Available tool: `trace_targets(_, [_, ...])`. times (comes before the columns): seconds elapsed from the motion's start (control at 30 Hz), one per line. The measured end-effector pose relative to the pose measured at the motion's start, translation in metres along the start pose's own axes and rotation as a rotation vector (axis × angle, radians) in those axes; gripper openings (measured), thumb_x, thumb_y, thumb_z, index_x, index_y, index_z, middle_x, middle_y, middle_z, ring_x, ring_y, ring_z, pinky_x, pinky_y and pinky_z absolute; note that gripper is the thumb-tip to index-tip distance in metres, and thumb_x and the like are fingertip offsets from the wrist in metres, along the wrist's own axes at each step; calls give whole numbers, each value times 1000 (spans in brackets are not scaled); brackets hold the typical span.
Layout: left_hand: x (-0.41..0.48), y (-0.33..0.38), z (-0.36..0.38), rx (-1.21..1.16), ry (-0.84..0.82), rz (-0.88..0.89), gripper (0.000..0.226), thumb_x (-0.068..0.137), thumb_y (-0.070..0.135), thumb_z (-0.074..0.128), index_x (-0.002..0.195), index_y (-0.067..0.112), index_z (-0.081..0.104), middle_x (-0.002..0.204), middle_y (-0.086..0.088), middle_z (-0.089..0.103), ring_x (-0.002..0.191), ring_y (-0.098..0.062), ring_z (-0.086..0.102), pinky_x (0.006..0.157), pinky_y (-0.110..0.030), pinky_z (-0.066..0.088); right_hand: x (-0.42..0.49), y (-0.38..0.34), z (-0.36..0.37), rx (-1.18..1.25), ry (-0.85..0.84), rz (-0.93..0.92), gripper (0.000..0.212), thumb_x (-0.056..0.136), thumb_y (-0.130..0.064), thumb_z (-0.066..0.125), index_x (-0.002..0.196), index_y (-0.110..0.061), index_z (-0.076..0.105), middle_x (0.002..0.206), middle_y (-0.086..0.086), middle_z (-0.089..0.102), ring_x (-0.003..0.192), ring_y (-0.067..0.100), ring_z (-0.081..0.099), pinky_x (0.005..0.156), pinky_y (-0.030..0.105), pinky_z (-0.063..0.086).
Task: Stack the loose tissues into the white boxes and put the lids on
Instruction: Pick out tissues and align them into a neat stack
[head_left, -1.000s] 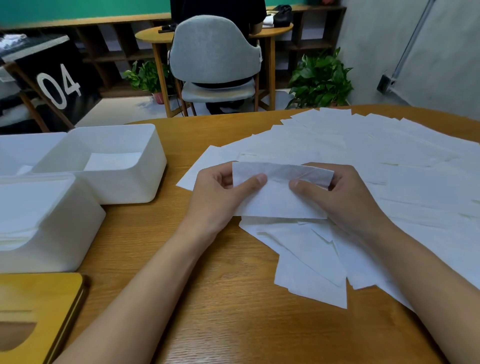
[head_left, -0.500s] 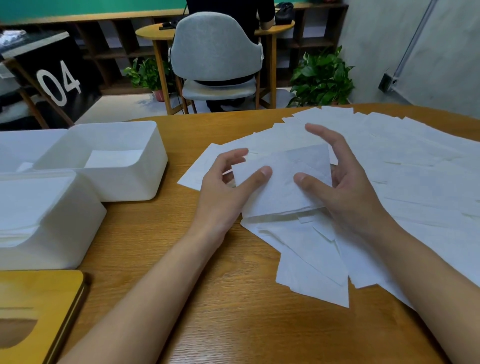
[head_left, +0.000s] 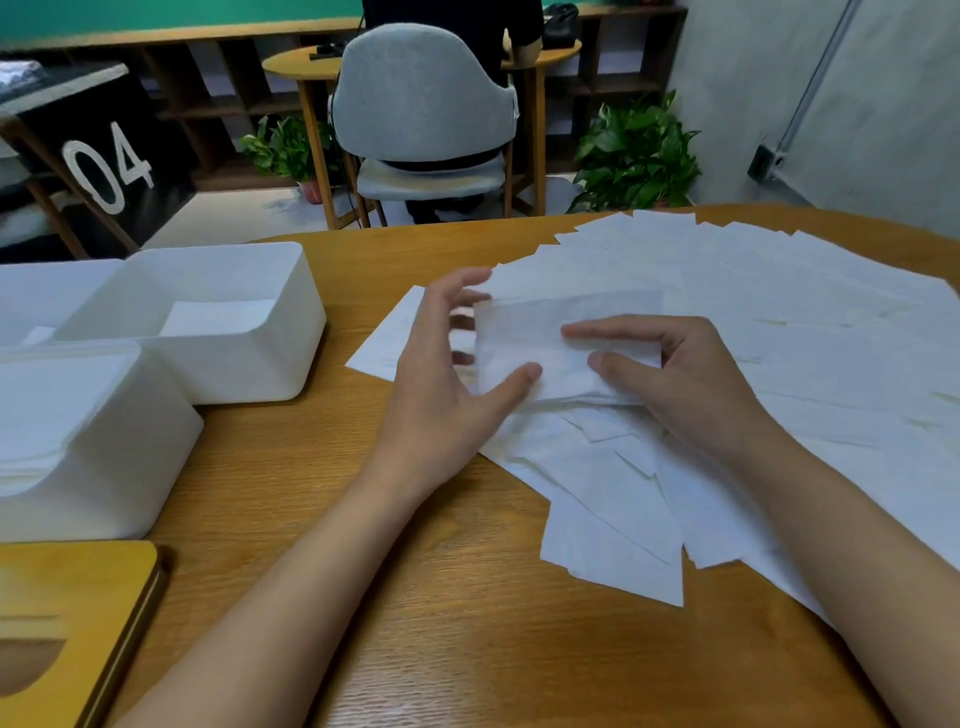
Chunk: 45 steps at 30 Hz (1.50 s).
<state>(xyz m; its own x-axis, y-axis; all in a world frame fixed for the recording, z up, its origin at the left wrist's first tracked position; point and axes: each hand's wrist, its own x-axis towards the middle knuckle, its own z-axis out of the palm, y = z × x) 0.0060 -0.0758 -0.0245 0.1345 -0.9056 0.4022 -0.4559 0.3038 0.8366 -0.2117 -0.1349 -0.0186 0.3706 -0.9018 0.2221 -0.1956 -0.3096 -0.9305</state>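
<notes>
Pinching a folded tissue (head_left: 550, 338) between thumb and forefinger, the right hand (head_left: 691, 384) holds it mid-frame over the loose tissues (head_left: 789, 322) spread on the counter (head_left: 415, 623). The left hand (head_left: 441, 400) is spread loosely, its thumb touching the tissue's lower corner. At the left, the far white box (head_left: 249, 364) and the near white box (head_left: 104, 467) both hold tissues.

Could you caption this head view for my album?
Right hand pinches a tissue, left hand touching it, above loose tissues on a table, beside an open white box.
</notes>
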Motion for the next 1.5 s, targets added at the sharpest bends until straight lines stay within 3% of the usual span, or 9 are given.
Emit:
trace_targets(0.1, [-2, 4, -4, 240, -163, 247, 47, 78, 10, 83, 118, 24, 65, 122, 10, 55, 115, -13, 53, 91, -14, 37, 4, 4, -3, -15, 87, 17, 33, 95, 1, 68, 109, -26, 82, 114, -18, 77, 117, -3, 66, 108, 23, 48])
trace_targets(0.23, [-6, 9, -9, 342, -591, 118, 42, 78, 23, 82, 113, 43, 71, 122, 21, 50, 123, -5, 49, 91, -11, 37, 4, 5, 0, -35, 90, 33, 35, 94, 2, 67, 108, -26, 82, 115, -19, 77, 116, -6, 65, 102, 12, 46])
trace_targets(0.33, [-5, 8, -11, 349, -654, 71, 49, 79, 23, 80, 120, 47, 69, 124, 23, 49, 124, -3, 47, 92, -11, 37, 4, 5, 1, -43, 94, 27, 35, 94, 2, 66, 108, -26, 82, 113, -21, 77, 115, -7, 64, 100, 8, 45])
trace_targets(0.67, [-1, 4, -10, 70, -502, 29, 22, 99, 12, 69, 111, 26, 82, 115, 17, 76, 117, -6, 67, 103, -35, 52, 2, 2, 2, -38, 59, 8, 28, 97, -5, 67, 109, -25, 82, 114, -19, 77, 116, -6, 65, 103, 15, 47])
trace_targets(0.83, [3, 8, -15, -144, -298, -97, 13, 103, 16, 67, 100, 14, 80, 93, -15, 75, 79, -42, 62, 68, -48, 50, -2, -4, 5, 229, -21, 86, 52, 92, -67, 59, 105, -23, 84, 111, -5, 79, 107, 12, 73, 91, 28, 53])
trace_targets(0.93, [7, 4, -18, -171, -177, -169, 16, 103, 15, 66, 96, 9, 80, 88, -16, 74, 64, -18, 59, 61, -30, 48, -4, 0, 8, 406, -154, 152, 82, 62, -93, 66, 104, -25, 84, 109, 9, 79, 104, 26, 75, 90, 39, 55])
trace_targets(1.23, [11, -5, -20, -171, -98, -276, 21, 93, 19, 80, 114, 19, 77, 94, -3, 81, 88, -20, 78, 72, -36, 63, -9, -8, 16, 47, 6, 105, 10, 94, -23, 75, 103, -19, 79, 95, -3, 81, 86, 15, 78, 74, 31, 60])
trace_targets(1.37, [11, -6, -22, -177, -98, -276, 26, 92, 20, 81, 117, 18, 76, 96, -2, 81, 92, -18, 78, 82, -41, 65, -8, -7, 17, 92, 12, 73, 14, 97, -15, 72, 107, -25, 76, 98, -8, 80, 88, 11, 77, 70, 20, 58])
trace_targets(1.5, [10, -8, -17, -46, 20, -192, 27, 92, 26, 82, 117, 25, 74, 86, 8, 70, 78, -3, 65, 68, -22, 53, -6, -6, 16, 111, -6, -21, 43, 99, -9, 69, 134, -32, 63, 124, -13, 71, 108, 12, 72, 82, 24, 59])
